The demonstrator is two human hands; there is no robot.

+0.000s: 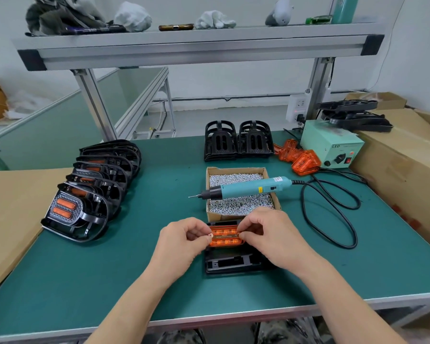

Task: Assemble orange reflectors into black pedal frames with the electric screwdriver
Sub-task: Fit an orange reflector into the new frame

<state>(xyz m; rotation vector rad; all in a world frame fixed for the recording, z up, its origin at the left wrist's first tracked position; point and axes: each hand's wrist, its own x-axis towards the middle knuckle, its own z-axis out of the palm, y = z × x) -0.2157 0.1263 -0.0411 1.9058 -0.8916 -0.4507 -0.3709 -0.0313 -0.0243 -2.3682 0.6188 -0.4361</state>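
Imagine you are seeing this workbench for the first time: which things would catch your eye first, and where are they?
The bright orange reflector stands out at the front centre, seated in a black frame with the left hand and right hand pinching its ends. Just behind, a teal screwdriver lies across an open box of screws. On the left stands a row of finished pedals.
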